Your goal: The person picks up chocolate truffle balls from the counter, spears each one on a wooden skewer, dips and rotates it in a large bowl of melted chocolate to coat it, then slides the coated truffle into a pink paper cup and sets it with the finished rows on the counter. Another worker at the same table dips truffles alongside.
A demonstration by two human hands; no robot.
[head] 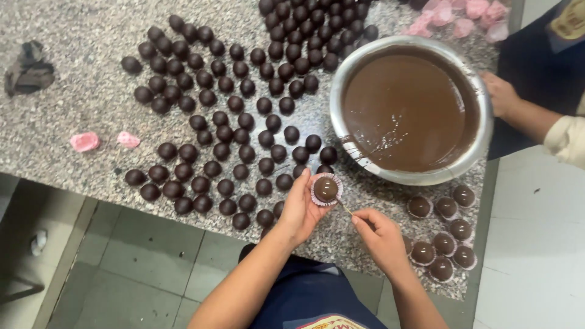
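Observation:
My left hand (300, 208) holds a small pink paper cup (326, 189) with one glossy chocolate ball sitting in it, just in front of the steel bowl. My right hand (381, 234) pinches a thin wooden stick (345, 208) whose tip reaches toward the cup. Close to my right hand, several filled cups (445, 234) with coated balls stand on the speckled stone counter (79, 91). Many bare dark chocolate balls (231, 122) lie spread over the counter to the left.
A wide steel bowl (484, 143) of melted chocolate stands at the right. Another person's hand (501, 94) rests at its far rim. Empty pink cups (466, 15) lie at the top right, two more (100, 141) at the left. A dark crumpled scrap (29, 68) lies far left.

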